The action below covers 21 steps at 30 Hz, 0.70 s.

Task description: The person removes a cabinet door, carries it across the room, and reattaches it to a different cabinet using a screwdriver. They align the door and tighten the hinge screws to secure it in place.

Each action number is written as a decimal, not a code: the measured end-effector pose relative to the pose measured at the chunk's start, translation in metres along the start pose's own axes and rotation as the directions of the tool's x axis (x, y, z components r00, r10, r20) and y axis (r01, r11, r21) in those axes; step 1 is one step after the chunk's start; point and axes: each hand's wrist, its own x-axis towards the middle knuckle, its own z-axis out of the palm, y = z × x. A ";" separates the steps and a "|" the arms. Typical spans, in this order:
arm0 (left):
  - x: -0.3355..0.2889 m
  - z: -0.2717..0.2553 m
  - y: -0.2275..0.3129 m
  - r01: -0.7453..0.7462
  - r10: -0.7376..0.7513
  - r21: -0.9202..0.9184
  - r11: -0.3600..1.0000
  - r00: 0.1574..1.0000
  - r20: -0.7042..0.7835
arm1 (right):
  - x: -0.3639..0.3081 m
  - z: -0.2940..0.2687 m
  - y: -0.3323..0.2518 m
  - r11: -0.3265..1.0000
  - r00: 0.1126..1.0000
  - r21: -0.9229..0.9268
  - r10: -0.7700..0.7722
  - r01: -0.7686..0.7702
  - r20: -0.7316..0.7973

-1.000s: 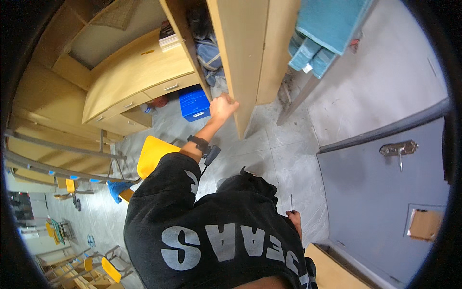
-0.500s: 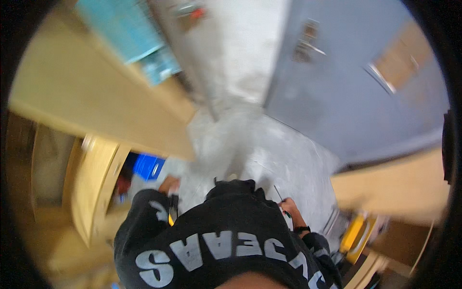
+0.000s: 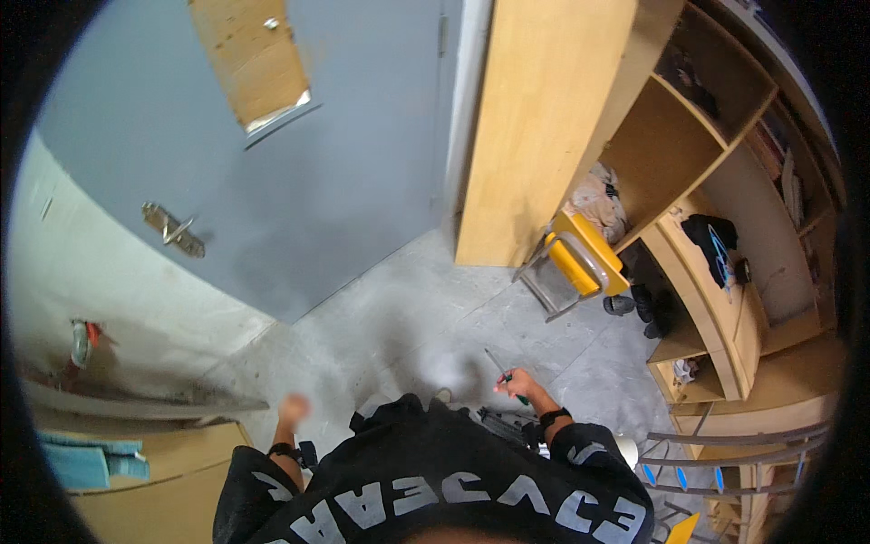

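Note:
My right hand (image 3: 517, 384) is closed around the dark green handle of a screwdriver (image 3: 493, 361). Its thin shaft points forward and a little left, above the grey floor. Over on the left, my left hand (image 3: 294, 409) hangs low at my side, near the wooden panel. Motion smears its fingers, so I cannot make out whether it holds anything. Both wrists wear dark bands.
Ahead on the left stands a grey door (image 3: 335, 136) with a metal lever handle (image 3: 174, 229). A tall wooden cabinet (image 3: 544, 118) is right of it, beside a yellow chair (image 3: 584, 261). Wooden shelving (image 3: 666, 150) lines the right; a pipe (image 3: 82, 344) runs along the left wall.
My view has turned to the right: the door has shifted from the right side to the left, and the chair and shelving have come into view. The screwdriver stays in my right hand.

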 end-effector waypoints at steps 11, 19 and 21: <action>0.217 0.020 0.035 0.993 -0.519 -0.106 0.048 0.115 0.847 | 0.025 -0.009 0.093 0.989 0.996 0.127 0.067 -0.074 0.059; 0.306 0.048 -0.010 0.982 -0.420 -0.183 -0.041 0.149 0.895 | 0.077 -0.116 0.015 0.983 0.959 0.098 0.172 -0.153 -0.227; 0.359 0.070 -0.021 0.967 -0.440 -0.249 -0.048 0.203 0.875 | 0.102 -0.157 -0.016 0.977 0.952 0.181 0.160 -0.115 -0.262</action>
